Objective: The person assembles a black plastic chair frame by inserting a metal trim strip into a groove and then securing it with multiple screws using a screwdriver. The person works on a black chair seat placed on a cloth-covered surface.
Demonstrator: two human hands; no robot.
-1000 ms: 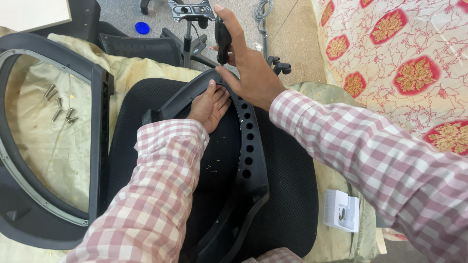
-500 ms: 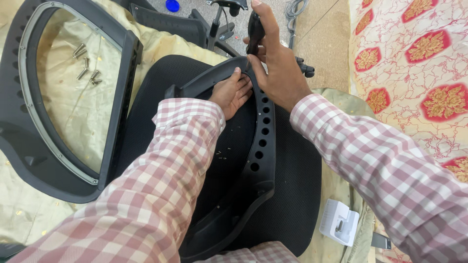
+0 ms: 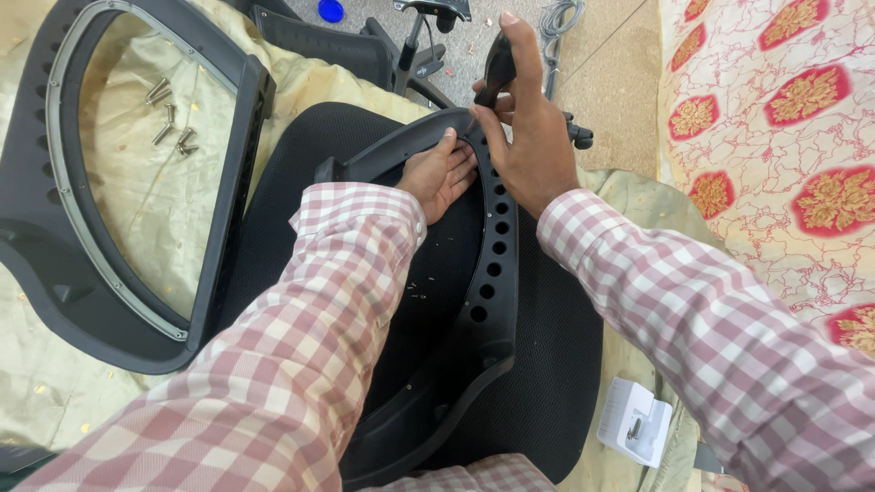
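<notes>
While left hand (image 3: 442,173) presses flat inside black frame (image 3: 497,264), right hand (image 3: 524,137) clamps black tool (image 3: 499,66) above.

Looks like a home floor used as a makeshift workshop. Office-chair parts lie spread on a yellow cloth (image 3: 137,200): empty frame (image 3: 55,237) at left, loose screws (image 3: 169,114) upper left, chair base (image 3: 419,55) at top. Floral bedsheet (image 3: 775,137) on right.
</notes>
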